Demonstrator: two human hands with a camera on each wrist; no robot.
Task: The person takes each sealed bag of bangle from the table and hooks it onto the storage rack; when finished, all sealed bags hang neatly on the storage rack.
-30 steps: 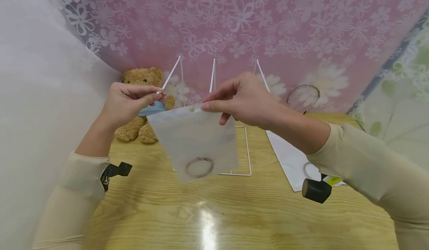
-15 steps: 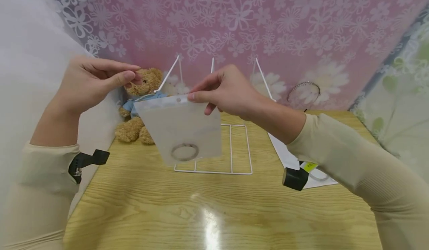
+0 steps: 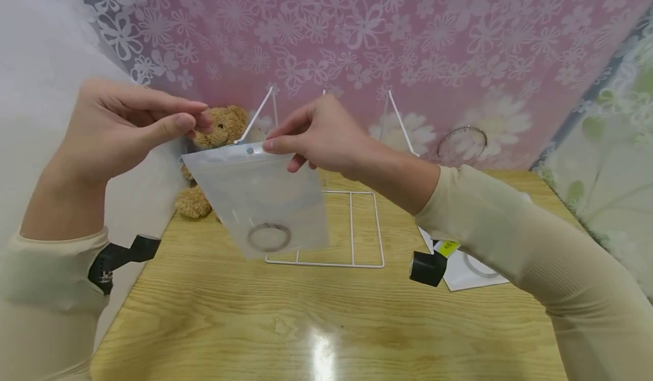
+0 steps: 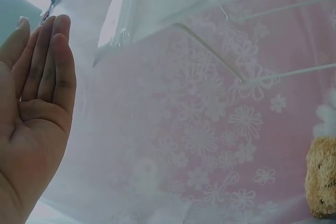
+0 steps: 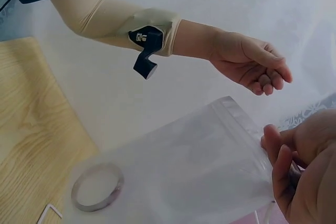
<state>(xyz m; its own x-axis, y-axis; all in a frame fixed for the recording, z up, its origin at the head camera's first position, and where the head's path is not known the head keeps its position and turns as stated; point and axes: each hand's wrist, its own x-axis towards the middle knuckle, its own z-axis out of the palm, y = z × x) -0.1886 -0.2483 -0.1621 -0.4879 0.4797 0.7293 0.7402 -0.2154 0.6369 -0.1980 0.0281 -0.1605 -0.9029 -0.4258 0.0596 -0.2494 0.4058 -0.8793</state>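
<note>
My right hand pinches the top edge of a frosted zip bag beside its round hang hole. A thin ring like a bangle lies inside, at the bag's lower end. The bag hangs tilted in front of a white wire rack, its top edge overlapping the tip of the rack's left prong in the head view. My left hand is raised to the left of the bag, apart from it, thumb and fingertips close together with nothing between them. The left wrist view shows that palm bare.
The rack's base stands on the wooden table. A teddy bear sits behind the bag at left. Under my right forearm lies another bag with a ring and a yellow-green label. A dark hoop is against the flowered backdrop.
My left hand has let go of the left prong's tip and moved left and up. My right hand has carried the bag leftward, toward that prong.
</note>
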